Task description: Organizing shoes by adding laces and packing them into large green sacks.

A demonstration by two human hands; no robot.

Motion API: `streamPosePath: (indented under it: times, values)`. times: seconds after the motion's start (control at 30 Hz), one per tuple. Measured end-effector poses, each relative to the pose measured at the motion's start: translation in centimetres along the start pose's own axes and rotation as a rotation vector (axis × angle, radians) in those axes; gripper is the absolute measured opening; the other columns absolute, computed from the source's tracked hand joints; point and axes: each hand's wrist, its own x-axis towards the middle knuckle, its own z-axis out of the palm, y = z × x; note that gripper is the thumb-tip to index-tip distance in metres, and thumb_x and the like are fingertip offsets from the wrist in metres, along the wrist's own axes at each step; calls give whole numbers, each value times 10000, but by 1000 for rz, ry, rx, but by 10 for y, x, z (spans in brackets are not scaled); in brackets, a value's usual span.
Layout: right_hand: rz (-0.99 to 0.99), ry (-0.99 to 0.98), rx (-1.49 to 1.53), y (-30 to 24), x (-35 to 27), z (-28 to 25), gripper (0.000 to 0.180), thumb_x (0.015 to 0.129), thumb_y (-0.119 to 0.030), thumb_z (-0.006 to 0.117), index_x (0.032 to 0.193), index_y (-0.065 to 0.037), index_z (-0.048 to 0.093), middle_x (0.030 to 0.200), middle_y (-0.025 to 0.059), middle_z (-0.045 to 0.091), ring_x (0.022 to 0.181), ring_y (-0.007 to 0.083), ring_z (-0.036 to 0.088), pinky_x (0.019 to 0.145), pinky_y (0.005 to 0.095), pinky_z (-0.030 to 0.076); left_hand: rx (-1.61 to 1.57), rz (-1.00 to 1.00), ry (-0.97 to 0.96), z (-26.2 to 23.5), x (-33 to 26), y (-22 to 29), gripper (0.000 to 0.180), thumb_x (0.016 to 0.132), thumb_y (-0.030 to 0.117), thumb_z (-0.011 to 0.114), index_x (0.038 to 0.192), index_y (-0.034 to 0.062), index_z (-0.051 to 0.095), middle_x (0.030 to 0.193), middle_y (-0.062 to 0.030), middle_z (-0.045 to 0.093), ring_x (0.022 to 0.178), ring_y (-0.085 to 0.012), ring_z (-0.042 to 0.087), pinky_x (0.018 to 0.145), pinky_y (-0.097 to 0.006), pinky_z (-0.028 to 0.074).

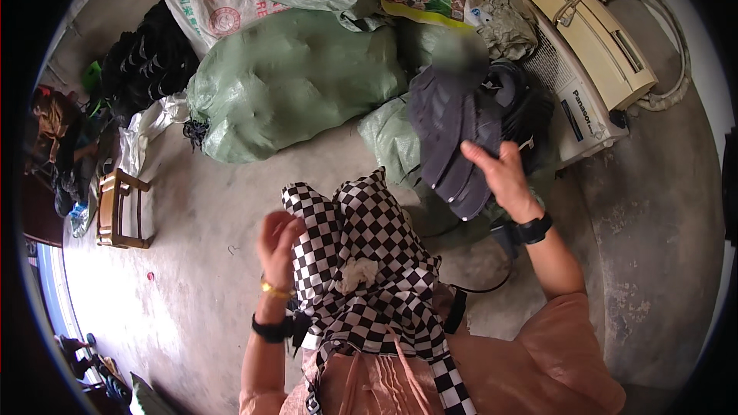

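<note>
My right hand (503, 177) is at the right edge of a stack of dark grey fabric pieces (453, 142) with rounded ends, its thumb lying over them and the other fingers mostly hidden. The stack slants in front of a green woven sack, with more dark pieces (530, 107) behind it. My left hand (278, 246) is raised beside my left knee, fingers curled but smeared by motion; nothing shows clearly in it. Over my lap spreads a black-and-white checked apron (377, 223), and a crumpled whitish scrap (357, 275) rests on it.
A large stuffed green sack (292, 84) lies ahead. Beige machine-like casings with a thick hose (669, 92) rest on a white carton (576, 123) at the right. A small wooden stool (119, 211) and a black heap (150, 61) are to the left. A black cord (492, 284) runs near my right leg.
</note>
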Motion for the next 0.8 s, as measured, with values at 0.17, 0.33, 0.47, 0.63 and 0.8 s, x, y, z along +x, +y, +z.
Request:
streamPosePath:
  times: [0.17, 0.33, 0.47, 0.63, 0.8]
  values:
    - [-72, -6, -180, 25, -28, 31, 214, 898, -190, 697, 948, 18, 684, 734, 34, 657, 637, 84, 533, 601, 300, 465, 225, 36, -457, 137, 12, 9, 1011, 756, 151, 840, 1495, 35, 160, 1507, -197, 242, 1326, -338, 430, 1003, -426, 500]
    - [-193, 28, -190, 27, -47, 33, 211, 895, -177, 693, 934, 30, 677, 727, 64, 664, 664, 103, 575, 636, 306, 488, 403, 321, -512, 177, 23, -49, 1114, 739, 235, 873, 1503, 16, 91, 1479, -227, 276, 1295, -354, 460, 970, -404, 515]
    - [-37, 67, -133, 29, -57, 7, 249, 888, -198, 704, 839, 44, 676, 646, 54, 642, 603, 78, 544, 557, 314, 457, 203, 92, -628, 195, 21, -53, 1029, 775, 180, 824, 1504, 21, 116, 1449, -214, 333, 1213, -303, 536, 944, -384, 520]
    - [195, 208, -46, -6, -78, -45, 318, 840, -258, 751, 899, 49, 694, 790, 44, 689, 711, 106, 593, 676, 311, 500, 18, -1, -516, 186, 59, -80, 612, 902, 19, 516, 1468, -12, 285, 1272, -146, 529, 1070, -164, 563, 880, -274, 478]
    - [153, 723, 277, -24, -123, -98, 303, 824, -154, 767, 1038, 30, 657, 1035, 100, 651, 913, 162, 606, 849, 309, 493, 138, -13, -451, 209, 91, -83, 536, 914, 37, 462, 1434, -42, 358, 1144, -103, 595, 1049, -149, 542, 914, -258, 447]
